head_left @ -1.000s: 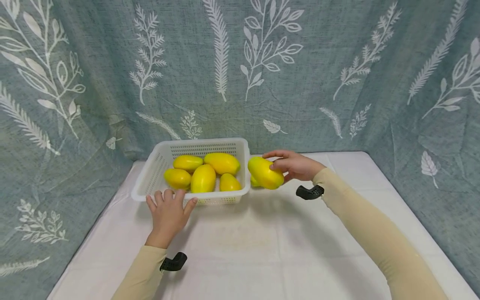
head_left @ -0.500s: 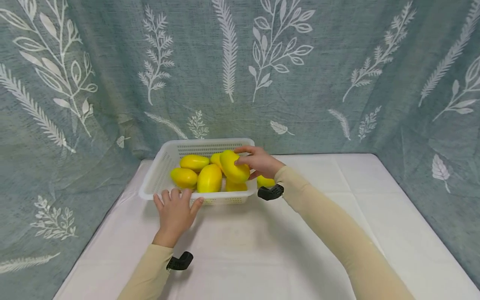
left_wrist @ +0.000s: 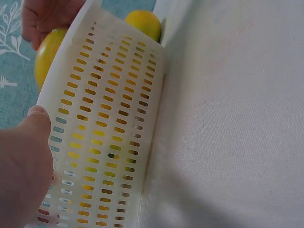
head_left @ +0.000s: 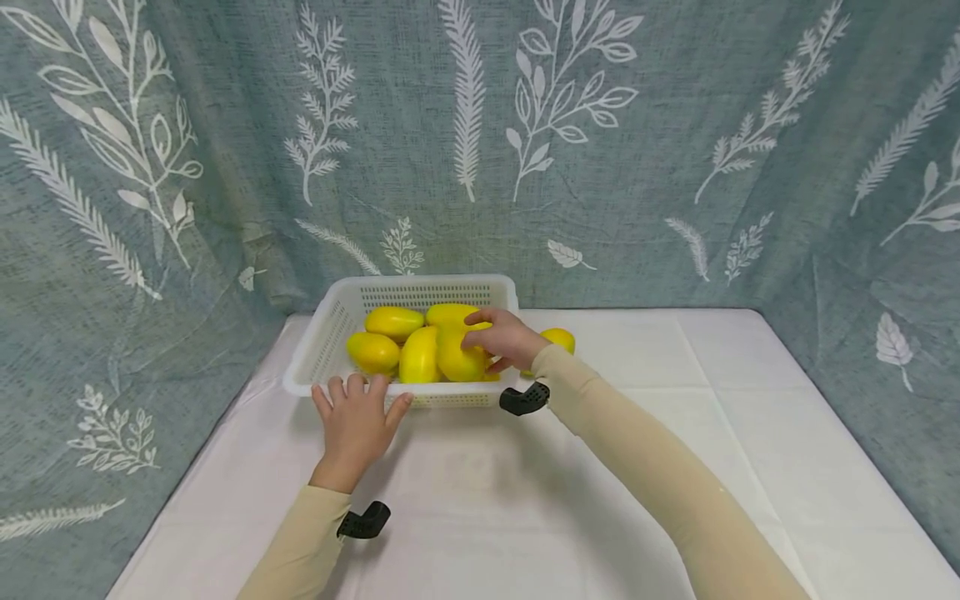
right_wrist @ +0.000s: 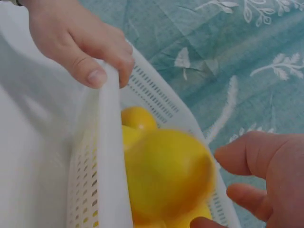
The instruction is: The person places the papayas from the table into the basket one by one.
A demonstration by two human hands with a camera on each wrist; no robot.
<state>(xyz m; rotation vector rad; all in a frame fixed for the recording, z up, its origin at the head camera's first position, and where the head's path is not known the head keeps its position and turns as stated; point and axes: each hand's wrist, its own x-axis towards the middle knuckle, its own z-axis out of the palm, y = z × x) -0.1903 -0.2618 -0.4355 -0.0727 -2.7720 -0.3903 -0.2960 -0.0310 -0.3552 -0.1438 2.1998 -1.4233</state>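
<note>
A white perforated plastic basket (head_left: 300,377) holds several yellow mangoes (head_left: 372,353). My left hand (head_left: 357,429) grips its near rim, with the thumb (left_wrist: 38,121) on the outer wall and the fingers over the edge. Over the basket's right end is my right hand (head_left: 506,340), beside a mango (head_left: 459,357) that lies low among the others. In the right wrist view this mango (right_wrist: 166,175) is blurred. The spread fingers (right_wrist: 240,154) of the right hand are right at its edge and do not wrap round it.
Another mango (head_left: 558,340) lies on the white-covered table (head_left: 465,500) just right of the basket, partly hidden behind the right wrist. A green-grey leaf-patterned curtain (head_left: 420,150) hangs behind and along both sides. A black device (head_left: 525,398) sits at each wrist.
My right hand has carried a mango leftward from beside the basket, over the rim and down among the others, and its fingers have loosened. The left hand has stayed on the rim.
</note>
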